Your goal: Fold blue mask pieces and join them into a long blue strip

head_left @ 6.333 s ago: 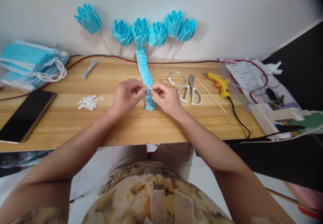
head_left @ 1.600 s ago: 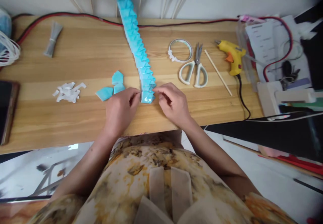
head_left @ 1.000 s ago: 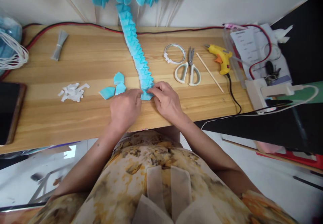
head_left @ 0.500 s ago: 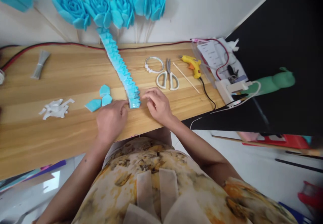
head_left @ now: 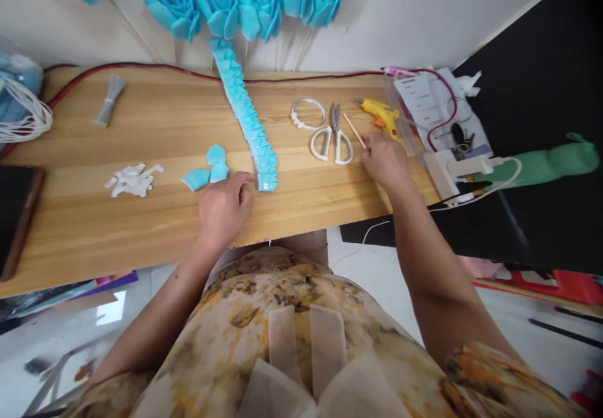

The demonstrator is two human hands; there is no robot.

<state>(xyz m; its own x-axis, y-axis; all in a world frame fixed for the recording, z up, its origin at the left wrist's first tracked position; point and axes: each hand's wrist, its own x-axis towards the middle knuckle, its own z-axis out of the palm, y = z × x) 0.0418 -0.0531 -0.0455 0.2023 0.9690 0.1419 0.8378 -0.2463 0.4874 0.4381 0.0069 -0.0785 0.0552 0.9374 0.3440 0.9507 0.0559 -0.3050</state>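
A long strip of overlapping folded blue petals [head_left: 252, 126] lies on the wooden table, its far end below the blue flowers. My left hand [head_left: 227, 209] rests beside the strip's near end, fingers curled in, the index fingertip at its left edge. Three loose blue petal pieces [head_left: 219, 171] lie just left of that hand. Farther right, my right hand [head_left: 387, 159] is closed over the lower part of a thin wooden stick [head_left: 353, 129], whose upper end shows. White-handled scissors [head_left: 335, 135] lie open left of the stick. A yellow glue gun [head_left: 380, 113] is just beyond my right hand.
Blue flowers [head_left: 217, 0] on sticks stand against the wall. A tape ring [head_left: 308, 113] lies near the scissors, white scraps [head_left: 132, 180] at left. A power strip [head_left: 443, 176] and cords sit at the right edge. A dark tablet-like object [head_left: 19, 217] is far left.
My right hand has moved right, from beside the strip to the wooden stick. My left hand stays at the strip's near end. The view has shifted, bringing more of the table's left side in.
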